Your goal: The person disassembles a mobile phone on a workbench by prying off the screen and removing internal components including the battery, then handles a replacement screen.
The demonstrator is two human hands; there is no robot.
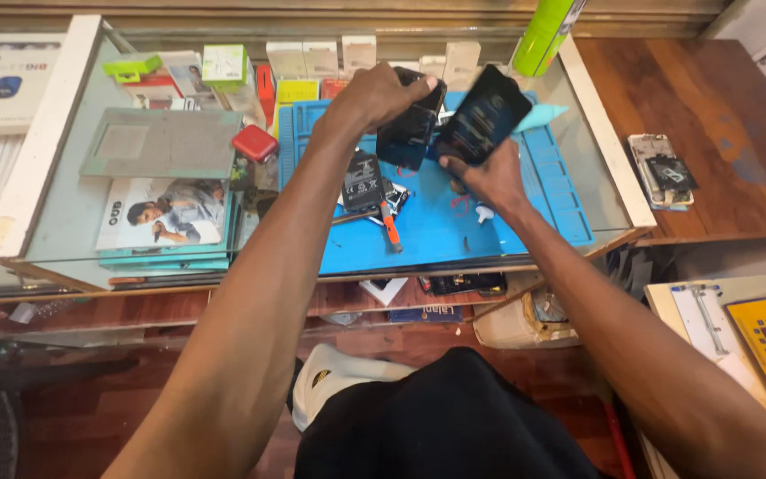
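Bright even overhead light; soft shadows; mild glare on glass counter (64, 213); wide-angle edge distortion; slight motion blur.

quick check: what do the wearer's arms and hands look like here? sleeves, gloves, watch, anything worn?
Both forearms are bare as far up as the frame shows, with no sleeves in view. The left hand and right hand wear no gloves. No watch, bracelet or strap shows on either wrist, and no rings are visible, though the fingers are partly hidden. No cables or markings are on the arms. Dark clothing covers the lap below.
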